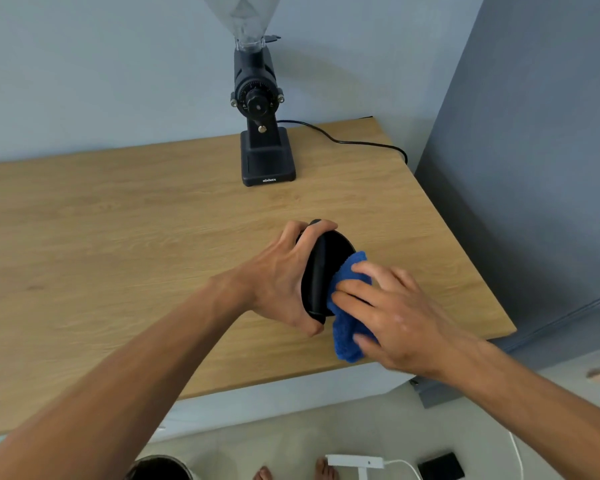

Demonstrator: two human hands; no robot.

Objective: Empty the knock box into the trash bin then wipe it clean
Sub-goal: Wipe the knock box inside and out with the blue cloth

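The left hand (278, 278) grips the black knock box (321, 271), tilted above the wooden table (118, 237); just right of that grip, the right hand (395, 317) presses a blue cloth (347, 327), seemingly into its opening

Your left forearm runs in from 7 o'clock toward the centre, wrist straight, back of the hand facing up. Your left hand (284, 275) is curled in a grasp on the knock box (321, 271): fingers wrapped over its 12 o'clock end, thumb hooked under at 6 o'clock. Your right forearm enters from 4 o'clock. Your right hand (395, 313) lies flat, palm down, fingers spread and pointing toward 10 o'clock, pressing the blue cloth (349, 306) against it. Both arms are bare.
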